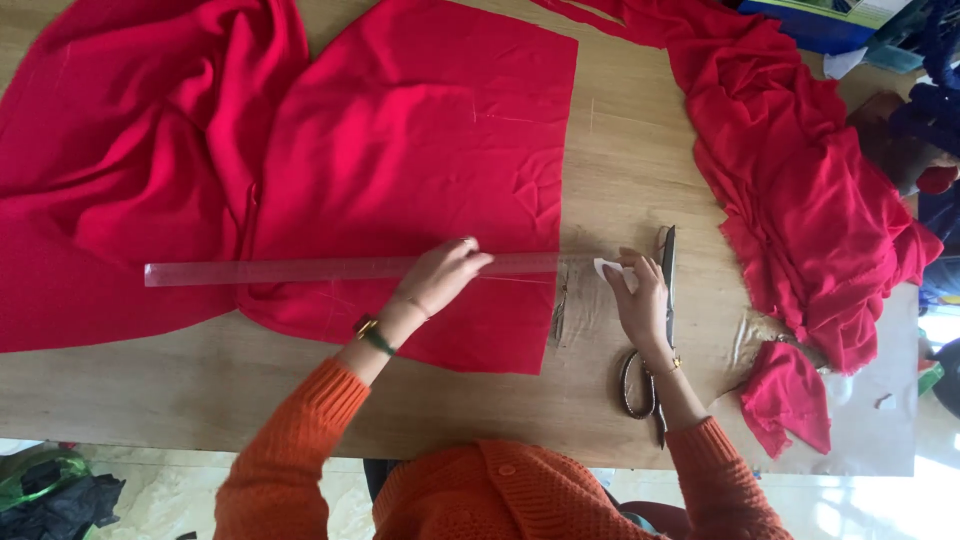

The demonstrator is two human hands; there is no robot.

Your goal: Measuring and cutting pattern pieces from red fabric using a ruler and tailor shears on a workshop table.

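A clear ruler [350, 269] lies across the flat red cloth [420, 150] on the wooden worktop [200, 390]. The left hand [445, 275] presses it down, fingers together and flat. At the ruler's right end, the right hand [640, 300] pinches a white chalk piece [607, 268]. Scissors [660, 330] lie just beside it, and bunched red fabric [800, 200] lies farther right.

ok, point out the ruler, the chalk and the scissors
ruler [300, 270]: head view, clear strip over the red cloth.
chalk [607, 268]: head view, white piece at the right fingertips.
scissors [668, 262]: head view, the blade.
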